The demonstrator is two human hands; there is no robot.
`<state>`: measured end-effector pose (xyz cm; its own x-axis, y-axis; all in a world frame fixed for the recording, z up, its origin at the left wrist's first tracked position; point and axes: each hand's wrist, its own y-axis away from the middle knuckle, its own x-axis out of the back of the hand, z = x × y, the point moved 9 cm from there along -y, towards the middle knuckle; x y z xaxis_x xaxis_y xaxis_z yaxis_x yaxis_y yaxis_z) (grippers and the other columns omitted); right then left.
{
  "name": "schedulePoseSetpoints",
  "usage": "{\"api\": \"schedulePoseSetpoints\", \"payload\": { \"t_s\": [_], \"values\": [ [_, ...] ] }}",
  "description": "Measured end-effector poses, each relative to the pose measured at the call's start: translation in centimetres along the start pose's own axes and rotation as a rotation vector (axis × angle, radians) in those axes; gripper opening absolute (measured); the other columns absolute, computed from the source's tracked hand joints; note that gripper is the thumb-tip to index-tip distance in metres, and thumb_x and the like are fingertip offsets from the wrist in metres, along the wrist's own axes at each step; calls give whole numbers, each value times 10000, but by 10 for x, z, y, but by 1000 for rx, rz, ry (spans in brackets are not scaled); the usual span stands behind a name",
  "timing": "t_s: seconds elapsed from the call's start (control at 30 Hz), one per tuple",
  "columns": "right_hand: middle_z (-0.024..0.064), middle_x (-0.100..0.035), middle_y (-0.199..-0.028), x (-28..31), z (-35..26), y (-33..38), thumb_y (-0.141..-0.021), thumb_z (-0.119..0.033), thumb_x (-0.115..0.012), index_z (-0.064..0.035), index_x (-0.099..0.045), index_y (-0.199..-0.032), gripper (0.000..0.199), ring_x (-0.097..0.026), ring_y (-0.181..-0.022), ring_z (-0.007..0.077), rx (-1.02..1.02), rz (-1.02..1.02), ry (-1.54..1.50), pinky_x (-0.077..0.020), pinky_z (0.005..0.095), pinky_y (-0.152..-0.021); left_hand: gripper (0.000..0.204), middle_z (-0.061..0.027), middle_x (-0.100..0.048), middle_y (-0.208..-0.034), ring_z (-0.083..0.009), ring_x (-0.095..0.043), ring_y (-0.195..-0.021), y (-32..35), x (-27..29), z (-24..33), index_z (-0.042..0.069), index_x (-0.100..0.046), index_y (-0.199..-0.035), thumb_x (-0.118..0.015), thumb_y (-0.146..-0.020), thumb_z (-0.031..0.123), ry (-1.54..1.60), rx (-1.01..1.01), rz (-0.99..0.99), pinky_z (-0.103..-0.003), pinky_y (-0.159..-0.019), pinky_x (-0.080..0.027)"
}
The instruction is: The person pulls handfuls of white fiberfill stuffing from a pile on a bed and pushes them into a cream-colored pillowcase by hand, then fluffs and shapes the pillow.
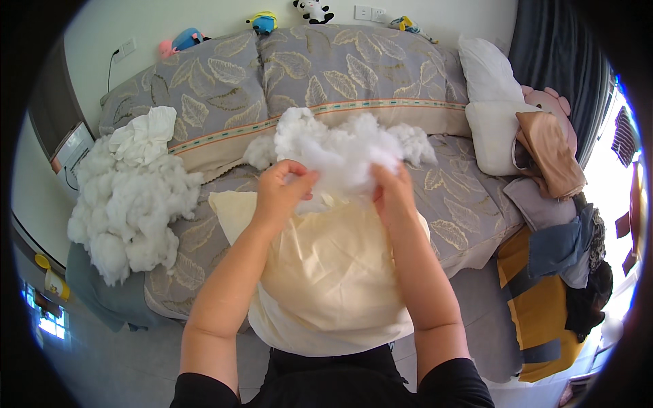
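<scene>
A blurred tuft of white fibre stuffing (343,163) stretches between my two hands. My left hand (280,194) is closed at its left side, thumb and fingers bent together. Pinching the tuft's right edge is my right hand (394,194), whose fingertips are partly buried in the fluff. Just below both hands, a cream pillowcase (333,272) bulges across my lap, its upper edge toward the sofa. Its opening is mostly hidden by the hands and fluff. Right behind the tuft, more loose stuffing (297,129) lies heaped on the sofa seat.
The grey leaf-patterned sofa (224,75) spans the view. At its left end sits a large stuffing pile (129,204) with a crumpled white cloth (144,136). White pillows (493,136), a brown cloth (554,153) and heaped clothes (564,251) crowd the right. Soft toys (263,22) line the backrest.
</scene>
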<state>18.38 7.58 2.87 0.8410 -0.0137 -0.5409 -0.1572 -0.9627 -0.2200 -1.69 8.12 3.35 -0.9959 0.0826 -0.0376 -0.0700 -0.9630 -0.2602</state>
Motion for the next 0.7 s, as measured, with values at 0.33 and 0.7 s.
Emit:
{"api": "schedulePoseSetpoints", "payload": {
  "t_s": [0.33,0.7],
  "values": [
    [56,-629,-843,-20,32,14,-726,-19,-598,23,-609,-940,219,-584,-714,118,-11,-103,232,-479,263,-644,53,-24,-581,-788,-97,-547,-684,8,-28,9,28,-570,-822,-559,-777,55,224,20,-135,-258,-609,-468],
    [56,-644,-830,-16,35,10,-717,-56,-638,39,-629,-914,219,-600,-708,120,27,-161,267,-482,264,-620,202,-8,-629,-820,-89,-576,-745,2,-24,8,20,-627,-960,-664,-773,88,84,-102,-85,-247,-636,-471]
  ]
}}
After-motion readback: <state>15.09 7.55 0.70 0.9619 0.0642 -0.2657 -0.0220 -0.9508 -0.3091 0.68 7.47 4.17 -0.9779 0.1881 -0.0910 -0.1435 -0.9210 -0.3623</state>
